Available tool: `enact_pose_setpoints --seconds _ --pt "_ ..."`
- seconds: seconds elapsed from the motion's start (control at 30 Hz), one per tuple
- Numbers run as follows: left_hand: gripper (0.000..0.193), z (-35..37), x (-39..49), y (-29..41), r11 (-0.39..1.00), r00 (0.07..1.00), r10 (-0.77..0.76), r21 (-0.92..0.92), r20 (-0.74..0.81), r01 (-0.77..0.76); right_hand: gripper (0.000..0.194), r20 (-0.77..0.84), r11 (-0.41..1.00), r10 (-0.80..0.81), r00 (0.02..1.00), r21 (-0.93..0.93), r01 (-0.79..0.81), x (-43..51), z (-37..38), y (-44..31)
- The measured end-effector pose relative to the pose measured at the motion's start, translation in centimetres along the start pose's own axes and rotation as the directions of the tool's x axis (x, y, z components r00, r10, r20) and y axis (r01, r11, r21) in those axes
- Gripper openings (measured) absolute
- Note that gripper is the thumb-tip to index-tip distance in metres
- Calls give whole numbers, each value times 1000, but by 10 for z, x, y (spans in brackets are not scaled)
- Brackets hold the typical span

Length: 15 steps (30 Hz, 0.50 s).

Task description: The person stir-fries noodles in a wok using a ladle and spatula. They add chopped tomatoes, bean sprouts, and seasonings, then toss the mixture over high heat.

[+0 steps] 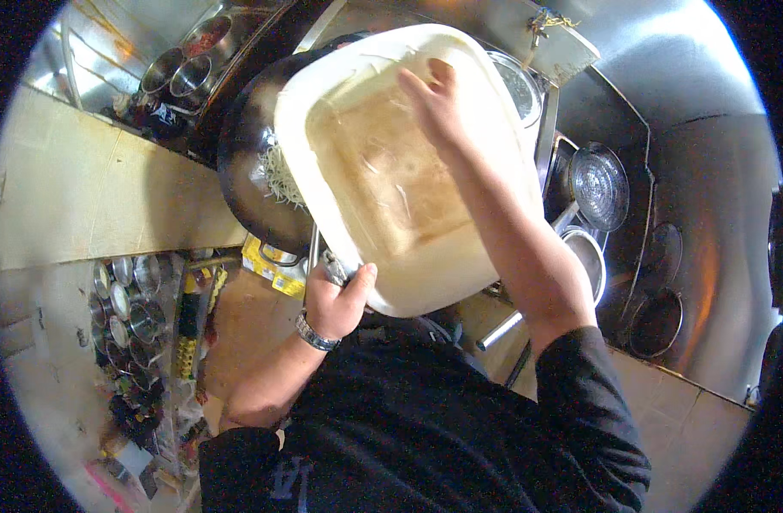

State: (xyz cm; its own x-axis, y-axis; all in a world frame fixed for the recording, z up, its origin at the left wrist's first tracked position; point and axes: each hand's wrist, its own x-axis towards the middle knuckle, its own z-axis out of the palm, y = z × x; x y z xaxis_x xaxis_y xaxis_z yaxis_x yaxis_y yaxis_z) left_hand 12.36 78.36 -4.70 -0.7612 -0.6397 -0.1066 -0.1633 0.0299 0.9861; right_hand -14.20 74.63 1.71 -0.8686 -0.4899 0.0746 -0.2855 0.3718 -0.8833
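Note:
A white plastic tub [455, 269] is tilted in front of me, over a large dark wok [244, 147]. My left hand [337, 301], with a watch or bracelet at the wrist, grips the tub's near left rim. A grey, crumpled-looking thing [334, 268] shows beside its thumb, and a thin metal rod [314, 247] runs up from there; I cannot tell whether the hand holds these too. Inside the tub, near its far wall, is my right hand [437, 106], thumb and fingers apart. A few pale strands [402, 195] cling to the tub. Pale shreds [279, 176] lie in the wok, partly hidden.
Metal bowls [190, 75] stand at the back left, one with reddish contents. On the right are a perforated metal strainer [598, 186] and a long-handled pan [584, 256]. A yellow box [272, 266] sits below the wok. Several metal containers [125, 301] stand at the lower left.

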Motion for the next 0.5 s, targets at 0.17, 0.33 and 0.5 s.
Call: enact_pose_setpoints --seconds 0.17,0.33,0.5 --pt "24 -1 3 5 998 998 52 45 36 -54 49 150 906 17 989 415 -79 -13 89 5" --pt "12 -16 2 10 988 988 125 102 -87 -116 26 684 964 -266 680 172 204 -67 83 -7" --pt "6 -47 7 20 983 944 146 153 -296 -104 25 985 529 -15 172 -138 837 -80 35 -20"
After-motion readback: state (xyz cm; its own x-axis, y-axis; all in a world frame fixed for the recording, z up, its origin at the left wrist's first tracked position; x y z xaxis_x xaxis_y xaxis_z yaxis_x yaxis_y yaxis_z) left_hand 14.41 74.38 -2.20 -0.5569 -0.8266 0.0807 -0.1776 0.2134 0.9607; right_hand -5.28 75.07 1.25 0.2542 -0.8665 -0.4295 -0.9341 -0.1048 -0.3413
